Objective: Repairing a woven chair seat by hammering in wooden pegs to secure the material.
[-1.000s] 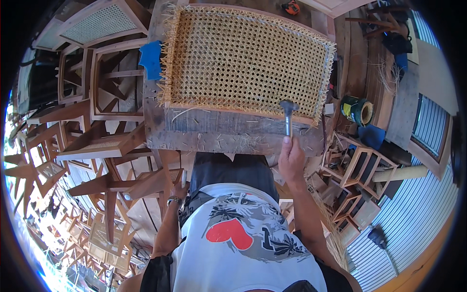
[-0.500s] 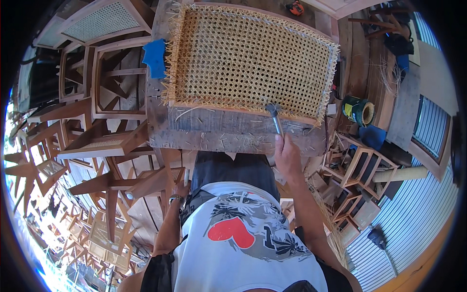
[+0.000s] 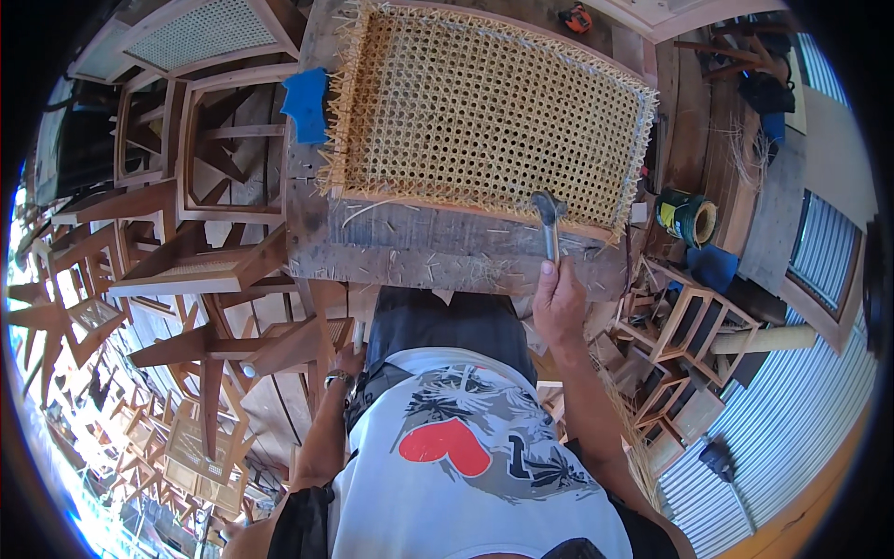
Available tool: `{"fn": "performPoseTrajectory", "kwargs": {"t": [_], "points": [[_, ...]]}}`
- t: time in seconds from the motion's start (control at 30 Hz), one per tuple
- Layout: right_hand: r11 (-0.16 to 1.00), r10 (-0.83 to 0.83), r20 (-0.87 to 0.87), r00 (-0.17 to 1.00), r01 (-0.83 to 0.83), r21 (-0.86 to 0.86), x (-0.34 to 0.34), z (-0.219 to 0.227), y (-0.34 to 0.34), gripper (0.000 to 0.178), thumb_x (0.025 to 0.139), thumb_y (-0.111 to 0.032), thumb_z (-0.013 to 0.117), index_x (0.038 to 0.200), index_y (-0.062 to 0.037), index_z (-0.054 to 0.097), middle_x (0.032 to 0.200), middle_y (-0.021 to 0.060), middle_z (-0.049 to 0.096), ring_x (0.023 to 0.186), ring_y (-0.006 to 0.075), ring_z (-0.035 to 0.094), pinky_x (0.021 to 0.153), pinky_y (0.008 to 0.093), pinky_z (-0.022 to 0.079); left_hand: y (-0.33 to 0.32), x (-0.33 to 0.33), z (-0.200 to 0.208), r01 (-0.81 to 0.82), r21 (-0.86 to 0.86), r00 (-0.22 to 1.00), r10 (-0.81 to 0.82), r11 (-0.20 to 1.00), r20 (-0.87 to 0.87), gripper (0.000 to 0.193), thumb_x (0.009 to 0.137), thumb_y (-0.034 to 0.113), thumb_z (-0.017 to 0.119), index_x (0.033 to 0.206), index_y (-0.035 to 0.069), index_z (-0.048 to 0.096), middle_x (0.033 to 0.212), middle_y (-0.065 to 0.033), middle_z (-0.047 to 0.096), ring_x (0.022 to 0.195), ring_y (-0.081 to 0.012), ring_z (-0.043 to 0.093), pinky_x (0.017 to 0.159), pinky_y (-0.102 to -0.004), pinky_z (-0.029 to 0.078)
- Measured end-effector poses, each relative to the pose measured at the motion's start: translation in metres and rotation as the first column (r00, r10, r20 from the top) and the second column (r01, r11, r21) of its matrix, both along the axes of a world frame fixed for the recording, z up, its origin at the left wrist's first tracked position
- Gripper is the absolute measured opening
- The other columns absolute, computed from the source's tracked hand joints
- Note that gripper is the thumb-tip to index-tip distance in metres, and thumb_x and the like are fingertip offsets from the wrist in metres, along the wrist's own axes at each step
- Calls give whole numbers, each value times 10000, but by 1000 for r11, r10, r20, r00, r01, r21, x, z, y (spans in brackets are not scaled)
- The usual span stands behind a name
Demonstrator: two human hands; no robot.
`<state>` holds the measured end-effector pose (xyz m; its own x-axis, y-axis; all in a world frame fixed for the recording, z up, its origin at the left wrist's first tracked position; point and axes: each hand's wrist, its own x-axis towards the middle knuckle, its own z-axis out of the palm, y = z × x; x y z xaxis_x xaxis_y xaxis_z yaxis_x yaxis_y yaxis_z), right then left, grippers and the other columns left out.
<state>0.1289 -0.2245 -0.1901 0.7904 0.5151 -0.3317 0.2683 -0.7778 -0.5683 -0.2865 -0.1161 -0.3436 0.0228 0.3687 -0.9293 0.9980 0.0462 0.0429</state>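
Note:
My right hand (image 3: 561, 300) is closed round the handle of a hammer (image 3: 550, 227). The hammer's head lies over the near edge of a woven cane panel (image 3: 484, 112), right of its middle; whether it touches is hard to tell. Frayed cane ends stick out around the panel, which sits in a wooden frame on a worn workbench (image 3: 410, 265). Down at my left side, beside my hip, my left hand (image 3: 347, 360) is closed on a short pale rod (image 3: 359, 335). Its fingers are small and partly hidden.
Cane scraps litter the bench's near strip. A blue cloth-like piece (image 3: 305, 105) lies at the panel's left, and an orange-black tool (image 3: 576, 19) beyond it. Wooden chair frames (image 3: 233, 158) crowd the left. To the right are a dark green can (image 3: 685, 217) and more wooden frames (image 3: 694, 321).
My right hand and the hammer have shifted slightly right along the panel's near edge. The view has moved a little, and my left hand stays low at my side.

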Motion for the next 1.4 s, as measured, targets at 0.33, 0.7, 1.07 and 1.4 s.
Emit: {"fn": "performPoseTrajectory", "kwargs": {"t": [0.33, 0.7, 1.07, 1.4], "points": [[999, 51, 31, 998, -51, 10, -7, 1, 12, 342, 1016, -320, 426, 911, -6, 513, 634, 234, 573, 603, 445, 584, 518, 513, 423, 4, -5, 3, -91, -72, 996, 91, 993, -7, 407, 859, 467, 576, 952, 91, 700, 815, -125, 699, 792, -282, 674, 717, -420, 494], [992, 119, 19, 993, -118, -45, -10, -19, 15, 356, 1009, -332, 445, 964, 12, 524, 628, 241, 566, 602, 458, 580, 510, 506, 418, 13, 3, 10, -78, -83, 997, 77, 993, -17, 400, 873, 463, 565, 945, 93, 702, 815, -108, 701, 810, -273, 672, 733, -416, 490], [987, -55, 265, 963, 12, 161, 35, 10, -4, 289, 1005, -298, 469, 906, -32, 524, 649, 197, 557, 601, 415, 571, 531, 458, 422, 0, -12, 14, -446, -45, 881, 447, 894, 153, 364, 852, 383, 658, 939, 32, 701, 793, -109, 696, 769, -205, 676, 687, -365, 522], [876, 407, 124, 905, -425, 230, 58, 24, -64, 143, 815, -215, 697, 803, -112, 598, 736, 78, 568, 684, 277, 586, 592, 421, 445, 15, -50, 34, -505, 41, 863, 503, 862, 53, 295, 823, 266, 719, 1003, 68, 595, 660, -60, 587, 494, -150, 553, 420, -304, 443]]}}
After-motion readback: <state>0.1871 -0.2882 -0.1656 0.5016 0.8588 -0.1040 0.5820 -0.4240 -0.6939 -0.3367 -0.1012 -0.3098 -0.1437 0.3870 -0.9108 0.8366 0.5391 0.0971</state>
